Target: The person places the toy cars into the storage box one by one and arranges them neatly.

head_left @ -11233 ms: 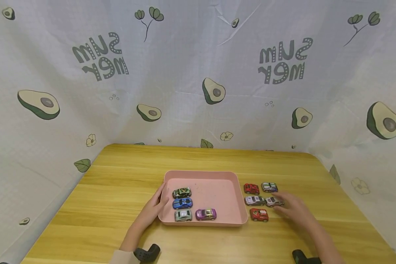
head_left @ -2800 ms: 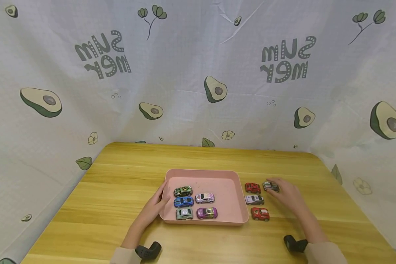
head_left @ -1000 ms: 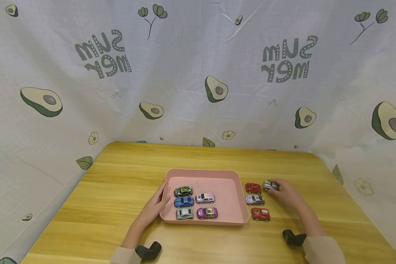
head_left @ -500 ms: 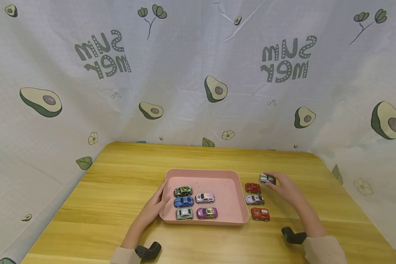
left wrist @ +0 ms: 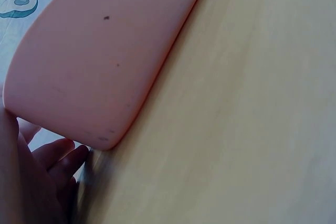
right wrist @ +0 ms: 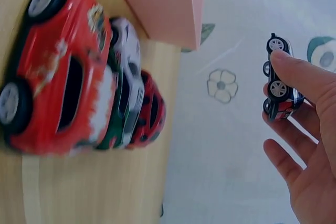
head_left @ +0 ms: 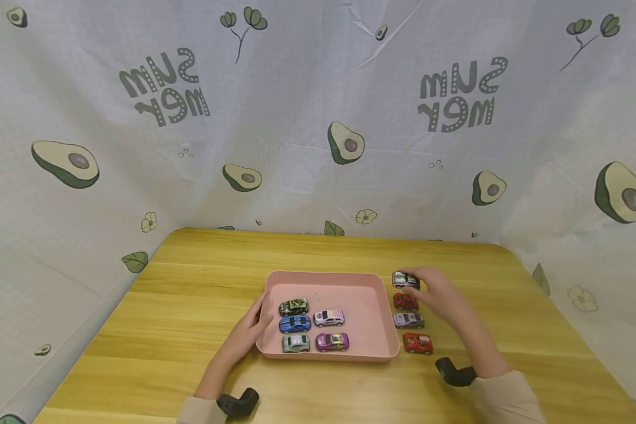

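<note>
My right hand [head_left: 436,290] pinches a white toy car with green stripes [head_left: 405,280] between thumb and fingers. In the right wrist view the toy car shows its wheels and hangs clear of the table. My left hand [head_left: 246,333] holds the left side of the pink tray [head_left: 360,357], thumb over the rim and fingers along the outer wall. Inside the tray are a camouflage car [head_left: 294,307], a blue car [head_left: 295,324], a pale green car [head_left: 296,343], a white-and-pink car [head_left: 329,318] and a purple car [head_left: 332,342].
Right of the tray, a red-and-black car [head_left: 406,301], a silver-grey car [head_left: 408,320] and a red car [head_left: 417,343] stand in a column on the wooden table [head_left: 191,282]. A printed avocado curtain [head_left: 297,118] hangs behind and beside the table.
My right hand has lifted the green-striped white toy car and carried it left, toward the tray's back right corner. Earlier, the white-and-pink car went into the tray. The left hand stays put.
</note>
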### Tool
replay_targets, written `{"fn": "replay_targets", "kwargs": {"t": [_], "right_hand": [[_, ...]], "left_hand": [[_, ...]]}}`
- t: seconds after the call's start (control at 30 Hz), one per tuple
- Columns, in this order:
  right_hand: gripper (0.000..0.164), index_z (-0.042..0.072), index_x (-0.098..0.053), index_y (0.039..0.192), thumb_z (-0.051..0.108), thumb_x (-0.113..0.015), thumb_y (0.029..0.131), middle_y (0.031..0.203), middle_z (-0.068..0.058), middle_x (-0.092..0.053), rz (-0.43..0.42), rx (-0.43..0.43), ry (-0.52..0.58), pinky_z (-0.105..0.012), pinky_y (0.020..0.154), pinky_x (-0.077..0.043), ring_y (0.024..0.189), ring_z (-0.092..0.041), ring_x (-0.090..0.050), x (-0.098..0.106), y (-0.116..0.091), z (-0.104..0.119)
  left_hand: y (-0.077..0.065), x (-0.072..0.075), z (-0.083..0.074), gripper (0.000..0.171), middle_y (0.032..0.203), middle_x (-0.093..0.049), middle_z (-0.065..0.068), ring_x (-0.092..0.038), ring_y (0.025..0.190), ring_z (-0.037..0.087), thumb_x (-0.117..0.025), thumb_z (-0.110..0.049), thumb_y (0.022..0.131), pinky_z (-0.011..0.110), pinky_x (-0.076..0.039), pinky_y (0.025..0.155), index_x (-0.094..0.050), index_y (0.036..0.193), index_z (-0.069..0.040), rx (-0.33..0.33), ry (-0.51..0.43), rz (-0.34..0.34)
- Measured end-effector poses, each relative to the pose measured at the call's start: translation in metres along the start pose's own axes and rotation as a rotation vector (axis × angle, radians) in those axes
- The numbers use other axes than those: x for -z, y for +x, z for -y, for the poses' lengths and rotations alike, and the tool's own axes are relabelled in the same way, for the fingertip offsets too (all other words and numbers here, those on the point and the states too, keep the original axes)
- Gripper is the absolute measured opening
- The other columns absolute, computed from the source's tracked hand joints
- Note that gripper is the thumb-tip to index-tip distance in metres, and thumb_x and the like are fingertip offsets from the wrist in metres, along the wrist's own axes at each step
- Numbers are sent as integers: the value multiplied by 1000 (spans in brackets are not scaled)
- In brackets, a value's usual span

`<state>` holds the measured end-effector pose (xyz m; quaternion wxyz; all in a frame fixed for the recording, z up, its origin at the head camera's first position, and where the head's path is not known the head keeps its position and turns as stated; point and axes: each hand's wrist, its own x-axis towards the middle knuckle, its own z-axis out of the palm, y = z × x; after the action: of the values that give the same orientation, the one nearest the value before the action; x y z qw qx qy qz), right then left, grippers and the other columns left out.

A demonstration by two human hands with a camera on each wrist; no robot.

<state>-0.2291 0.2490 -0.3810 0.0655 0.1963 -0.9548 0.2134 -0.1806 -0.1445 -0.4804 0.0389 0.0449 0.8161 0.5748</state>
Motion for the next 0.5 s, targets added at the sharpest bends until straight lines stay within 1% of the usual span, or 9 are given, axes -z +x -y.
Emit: {"fn": "replay_targets", "kwargs": {"t": [0.1, 0.17, 0.33, 0.5], "right_hand": [[39, 3, -57, 120, 16, -64, 84, 115, -19, -61, 11, 18, 5, -54, 89, -45, 107, -38, -55, -6, 6, 8], [39, 4, -57, 121, 17, -64, 84, 117, -18, -60, 23, 11, 19, -53, 91, -45, 109, -37, -54, -10, 10, 15], [40, 6, -58, 121, 19, -65, 84, 118, -16, -60, 57, 34, 8, -51, 92, -45, 111, -35, -54, -22, 21, 31], [39, 7, -59, 119, 19, -66, 82, 116, -14, -62, 76, 72, 13, -47, 90, -47, 107, -31, -57, -35, 32, 48]], "left_hand": [[0, 0, 0, 61, 152, -19, 11, -16, 140, 31, -50, -36, 92, 50, -16, 113, -23, 145, -26, 4, 3, 0], [0, 0, 1, 61, 152, -19, 10, -16, 140, 31, -50, -37, 92, 50, -16, 113, -23, 145, -26, 6, 4, 0], [0, 0, 1, 61, 152, -18, 11, -16, 140, 31, -50, -37, 92, 50, -16, 113, -23, 145, -25, 7, 6, -1], [0, 0, 0, 61, 152, -18, 11, -16, 139, 31, -50, -36, 92, 49, -17, 113, -23, 145, -25, 9, 11, -1]]}}
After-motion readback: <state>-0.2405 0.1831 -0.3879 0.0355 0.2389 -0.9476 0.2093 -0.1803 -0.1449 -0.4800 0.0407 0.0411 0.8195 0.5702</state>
